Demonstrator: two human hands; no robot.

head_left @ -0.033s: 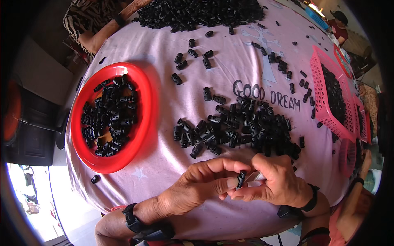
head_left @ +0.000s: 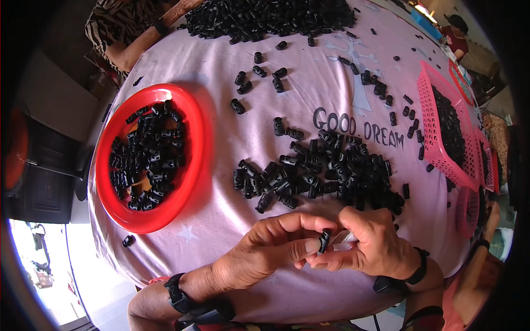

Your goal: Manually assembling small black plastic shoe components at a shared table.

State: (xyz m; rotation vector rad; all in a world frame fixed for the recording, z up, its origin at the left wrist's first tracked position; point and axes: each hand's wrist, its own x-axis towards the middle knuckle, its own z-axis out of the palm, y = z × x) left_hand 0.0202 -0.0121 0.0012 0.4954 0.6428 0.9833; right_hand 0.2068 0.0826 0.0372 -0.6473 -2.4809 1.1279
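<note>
My left hand (head_left: 276, 245) pinches a small black plastic cord lock (head_left: 324, 241) between thumb and forefinger, tilted nearly upright. Close against it, my right hand (head_left: 378, 245) is closed on a small whitish, partly see-through piece (head_left: 348, 237); its kind is hidden by the fingers. Just beyond both hands lies a loose heap of black cord locks (head_left: 331, 171). To the left, a red plastic plate (head_left: 200, 140) holds many more of them, and a single cord lock (head_left: 128, 240) rests near its lower rim.
A large black pile (head_left: 270, 19) covers the far end of the pink cloth (head_left: 232, 132), with stray pieces scattered between. Pink perforated baskets (head_left: 436, 124) stand at the right. Another person's arm (head_left: 138, 49) reaches in at far left; another forearm (head_left: 475, 270) shows at right.
</note>
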